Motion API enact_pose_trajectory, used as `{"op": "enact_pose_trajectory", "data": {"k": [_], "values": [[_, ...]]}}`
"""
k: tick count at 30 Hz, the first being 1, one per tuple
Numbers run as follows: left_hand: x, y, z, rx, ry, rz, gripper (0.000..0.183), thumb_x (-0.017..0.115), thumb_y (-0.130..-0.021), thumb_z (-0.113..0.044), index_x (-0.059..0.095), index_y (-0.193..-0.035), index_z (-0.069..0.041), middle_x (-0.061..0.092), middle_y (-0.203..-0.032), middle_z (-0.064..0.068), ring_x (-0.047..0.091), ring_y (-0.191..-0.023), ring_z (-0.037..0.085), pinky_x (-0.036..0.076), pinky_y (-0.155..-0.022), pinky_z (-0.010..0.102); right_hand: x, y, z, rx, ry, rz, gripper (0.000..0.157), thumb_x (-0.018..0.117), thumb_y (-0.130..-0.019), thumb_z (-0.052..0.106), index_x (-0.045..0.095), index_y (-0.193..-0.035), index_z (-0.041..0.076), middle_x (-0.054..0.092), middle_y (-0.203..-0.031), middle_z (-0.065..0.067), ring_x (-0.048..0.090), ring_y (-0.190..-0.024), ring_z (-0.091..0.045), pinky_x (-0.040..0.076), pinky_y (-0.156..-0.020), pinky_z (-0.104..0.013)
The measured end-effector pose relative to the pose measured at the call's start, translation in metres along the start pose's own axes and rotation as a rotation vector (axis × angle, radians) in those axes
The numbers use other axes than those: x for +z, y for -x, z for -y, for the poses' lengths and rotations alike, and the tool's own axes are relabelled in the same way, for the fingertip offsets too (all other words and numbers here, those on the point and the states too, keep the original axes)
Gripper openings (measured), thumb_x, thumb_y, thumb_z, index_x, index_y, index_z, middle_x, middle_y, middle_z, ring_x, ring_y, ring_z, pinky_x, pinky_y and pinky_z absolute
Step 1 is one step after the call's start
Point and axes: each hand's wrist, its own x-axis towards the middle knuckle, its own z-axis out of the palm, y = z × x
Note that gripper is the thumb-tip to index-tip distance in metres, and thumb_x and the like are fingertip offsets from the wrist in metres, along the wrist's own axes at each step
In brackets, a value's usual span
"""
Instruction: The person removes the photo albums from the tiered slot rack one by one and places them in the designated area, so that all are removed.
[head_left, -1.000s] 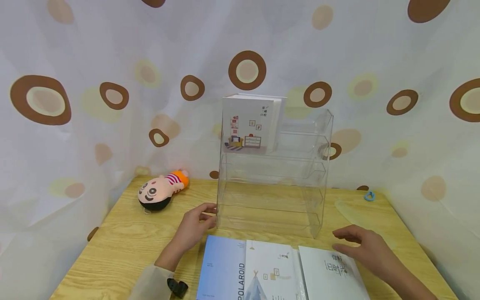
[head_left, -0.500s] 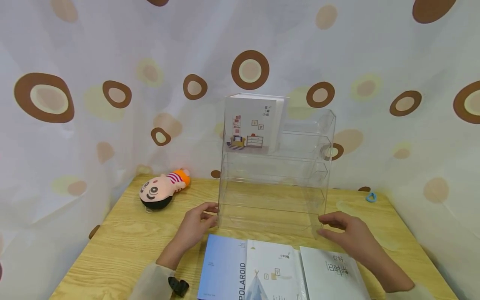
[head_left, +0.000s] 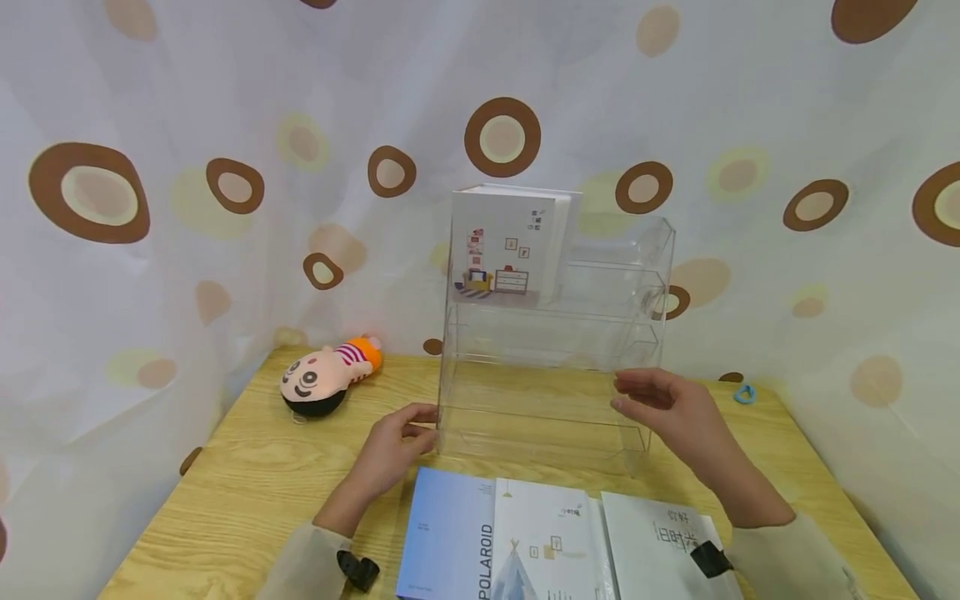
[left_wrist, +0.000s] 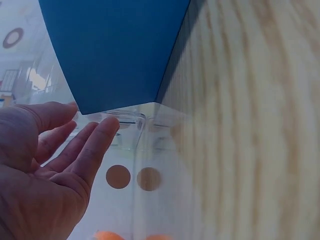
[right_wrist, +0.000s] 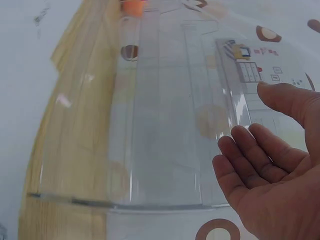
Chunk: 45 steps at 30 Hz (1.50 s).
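Observation:
A clear acrylic display rack (head_left: pixel 540 414) with several tiers stands upright on the wooden table. On its top tier, at the left, leans a white book (head_left: pixel 498 242) with a furnished-room drawing. My left hand (head_left: pixel 393 450) has its fingertips right at the rack's lower left edge. In the left wrist view its fingers are loosely extended, with the blue book (left_wrist: pixel 115 55) close by. My right hand (head_left: pixel 686 412) is raised before the rack's right side, overlapping it in the head view. Its fingers (right_wrist: pixel 250 165) are slightly bent and the palm holds nothing.
Before the rack lie a blue Polaroid book (head_left: pixel 446 533), a white book with a tent drawing (head_left: pixel 551 525) and another pale book (head_left: pixel 660 542). A plush doll (head_left: pixel 330 375) lies back left, a small blue ring-shaped item (head_left: pixel 745 394) back right. A patterned curtain (head_left: pixel 300 83) encloses the table.
My right hand has moved left from above the pale book to the rack's lower right corner, then up in front of its right side. My left hand has stayed at the left edge.

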Motion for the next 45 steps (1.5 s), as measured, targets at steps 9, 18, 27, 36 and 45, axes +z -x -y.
{"op": "enact_pose_trajectory", "data": {"k": [9, 18, 27, 36, 45], "values": [[-0.004, -0.002, 0.008, 0.014, -0.034, 0.009, 0.039, 0.074, -0.107, -0.01, 0.073, -0.145, -0.003, 0.075, -0.146, 0.015, 0.076, -0.121, 0.028, 0.069, -0.098, 0.038, 0.002, -0.024, 0.014, 0.007, -0.219, -0.054, 0.052, 0.078, -0.108, 0.031, 0.067, -0.151, 0.005, 0.075, -0.118, 0.029, 0.071, -0.113, 0.009, 0.057, -0.098, -0.008], [-0.004, -0.002, 0.004, 0.014, -0.057, 0.016, 0.039, 0.075, -0.107, -0.01, 0.073, -0.145, -0.003, 0.076, -0.144, 0.015, 0.077, -0.121, 0.028, 0.069, -0.098, 0.039, -0.002, -0.049, 0.038, -0.029, -0.268, -0.115, 0.051, 0.08, -0.106, 0.036, 0.068, -0.151, 0.013, 0.075, -0.124, 0.025, 0.071, -0.117, 0.006, 0.054, -0.1, -0.007], [-0.002, -0.004, 0.004, -0.001, -0.061, 0.001, 0.037, 0.076, -0.106, -0.009, 0.075, -0.143, -0.004, 0.077, -0.142, 0.014, 0.078, -0.118, 0.027, 0.069, -0.097, 0.041, 0.005, -0.08, 0.064, -0.077, -0.304, -0.147, 0.058, 0.08, -0.106, 0.035, 0.063, -0.156, 0.011, 0.072, -0.129, 0.022, 0.067, -0.126, 0.001, 0.055, -0.102, -0.007], [-0.002, -0.003, 0.003, 0.003, -0.078, -0.001, 0.036, 0.075, -0.106, -0.009, 0.075, -0.142, -0.004, 0.077, -0.141, 0.014, 0.078, -0.118, 0.027, 0.069, -0.098, 0.042, 0.007, -0.109, 0.085, -0.075, -0.343, -0.193, 0.063, 0.082, -0.104, 0.033, 0.06, -0.159, 0.011, 0.07, -0.139, 0.012, 0.062, -0.132, -0.004, 0.053, -0.107, -0.013], [-0.002, -0.003, 0.004, -0.006, -0.073, 0.004, 0.038, 0.075, -0.107, -0.01, 0.074, -0.144, -0.004, 0.077, -0.143, 0.013, 0.078, -0.119, 0.027, 0.069, -0.098, 0.042, 0.013, -0.127, 0.101, -0.079, -0.34, -0.239, 0.069, 0.081, -0.105, 0.033, 0.055, -0.165, 0.016, 0.061, -0.163, -0.008, 0.056, -0.149, -0.018, 0.052, -0.122, -0.029]]}}
